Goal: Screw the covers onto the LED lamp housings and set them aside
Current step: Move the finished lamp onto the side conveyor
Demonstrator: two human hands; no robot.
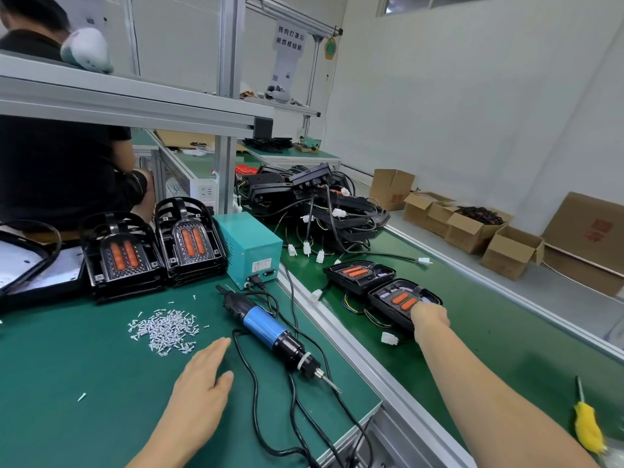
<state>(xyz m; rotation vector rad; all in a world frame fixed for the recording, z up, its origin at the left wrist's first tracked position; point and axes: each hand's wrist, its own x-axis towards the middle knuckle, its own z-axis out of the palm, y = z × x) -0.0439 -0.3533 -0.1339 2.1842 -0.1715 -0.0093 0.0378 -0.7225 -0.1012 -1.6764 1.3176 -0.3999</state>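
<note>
The right hand [430,319] reaches out over the green belt and its grip is clamped on the near edge of a black lamp housing [401,300] with two orange strips, which lies just beside a second housing [359,275] farther up the belt. The left hand [202,380] lies flat and relaxed on the green desk [67,383], holding nothing, between a pile of small screws [165,331] and the blue electric screwdriver [270,329]. Two stacks of open housings [152,251] stand at the back of the desk beside a teal power box [250,248].
</note>
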